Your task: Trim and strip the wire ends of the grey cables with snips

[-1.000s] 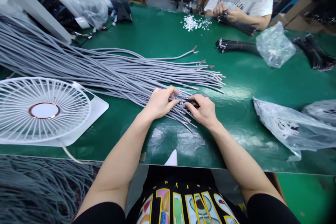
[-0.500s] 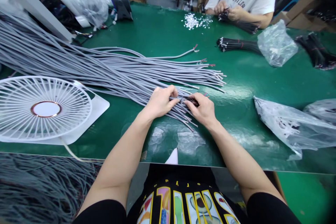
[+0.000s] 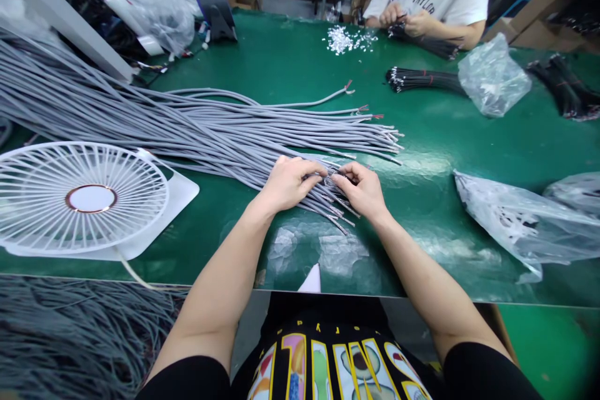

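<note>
Long grey cables (image 3: 225, 128) run from the left across the table, their stripped ends near the middle. Over the nearer group of ends, my left hand (image 3: 293, 182) pinches a grey cable close to its tip. My right hand (image 3: 363, 187) faces it from the right, thumb and fingers closed on the end of that cable, where braided shielding and thin wires seem to show. The fingertips hide most of the held end. Below both hands lie several other cable ends (image 3: 340, 222) with frayed shielding.
A white fan (image 3: 91, 199) stands at the left, and more grey cables (image 3: 79, 331) lie below the table edge. Plastic bags (image 3: 529, 219) rest at the right. Across the table a person (image 3: 435, 6) handles black cables near a black cable bundle (image 3: 429, 79) and small white pieces (image 3: 341, 40).
My left fingers have stretched further right toward the cable's tip, and the two hands' fingertips are now closer together. The view has shifted slightly.
</note>
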Available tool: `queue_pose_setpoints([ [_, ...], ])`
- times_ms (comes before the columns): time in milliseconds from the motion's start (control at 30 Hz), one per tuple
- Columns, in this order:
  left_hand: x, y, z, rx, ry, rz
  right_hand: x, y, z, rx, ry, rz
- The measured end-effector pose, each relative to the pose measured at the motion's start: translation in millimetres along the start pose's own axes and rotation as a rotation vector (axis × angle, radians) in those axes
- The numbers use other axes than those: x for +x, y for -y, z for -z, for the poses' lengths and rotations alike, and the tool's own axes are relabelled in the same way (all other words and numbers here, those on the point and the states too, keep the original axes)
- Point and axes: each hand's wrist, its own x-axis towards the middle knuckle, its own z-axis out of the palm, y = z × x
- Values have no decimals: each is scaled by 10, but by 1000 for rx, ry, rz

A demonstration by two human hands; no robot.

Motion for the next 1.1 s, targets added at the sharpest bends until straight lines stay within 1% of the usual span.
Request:
queue_pose_setpoints([
  [133, -4, -5, -12, 18, -3, -21, 27, -75, -5, 118, -10, -42],
  [200, -4, -7, -20, 32, -16, -16, 30, -84, 19, 104, -7, -39],
  [267, -2, -10, -27, 44, -23, 5, 14, -43, 73, 14, 0, -13],
  [333, 0, -13, -30, 48, -29, 30, -27, 47, 142, -103, -37, 33],
  [400, 1, -18, -26, 43, -38, 48, -84, 163, 192, -185, -87, 115],
  [433, 1, -21, -22, 40, -42, 53, -111, 218, 199, -212, -86, 174],
  [500, 0, -27, -11, 25, -47, 57, -146, 299, 168, -279, -14, 307],
  [567, -3, -34, 1, 0, -53, 60, -147, 326, 90, -396, 61, 392],
  [667, -6, -41, 13, -33, -60, 65, -102, 289, -28, -583, 69, 386],
  [733, -7, -40, 17, -56, -63, 64, -76, 252, -67, -650, 62, 369],
  [867, -8, -20, 26, -189, -103, 92, -85, 220, -96, -673, 38, 393],
  [1000, -8, 9, 41, -432, -164, 96, -94, 208, -190, -668, 15, 447],
  [1100, -4, 24, 45, -581, -174, 113, -56, 168, -229, -623, 31, 442],
])
